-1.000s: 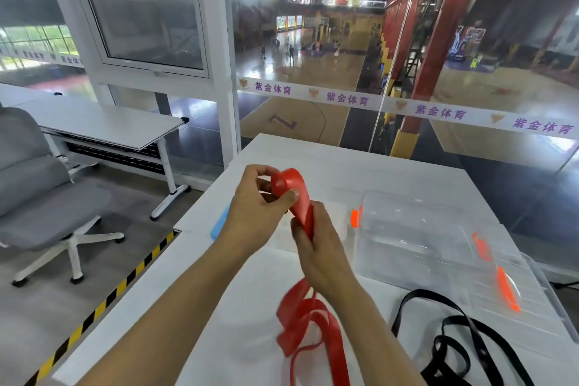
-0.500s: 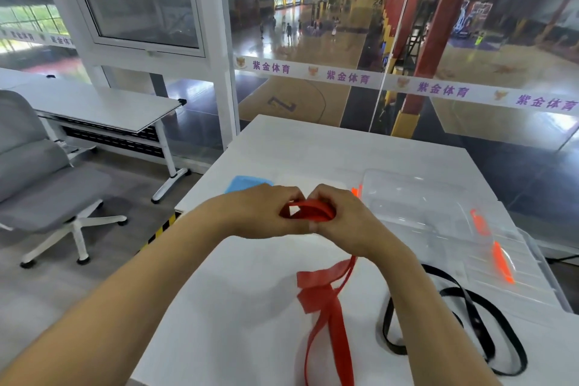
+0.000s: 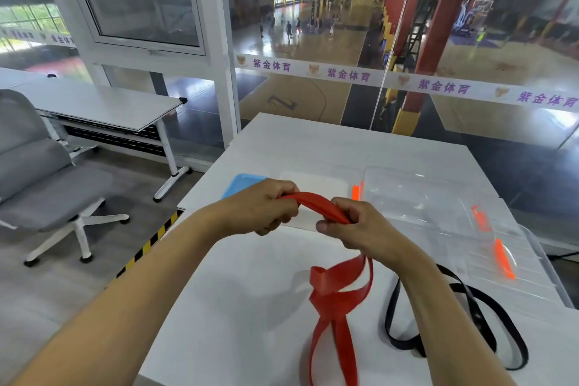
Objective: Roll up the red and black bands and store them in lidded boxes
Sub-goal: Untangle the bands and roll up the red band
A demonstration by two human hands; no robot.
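On the white table, your left hand and right hand each grip the red band, stretched left-right between them; its tail trails toward you.

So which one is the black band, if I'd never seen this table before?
Start at the white table and look to its near right corner, beside the person's right hand and forearm. The black band lies there flat in loose loops, in front of the clear lidded box. Unlike the red band, which both hands hold, it is dark, narrow and untouched.
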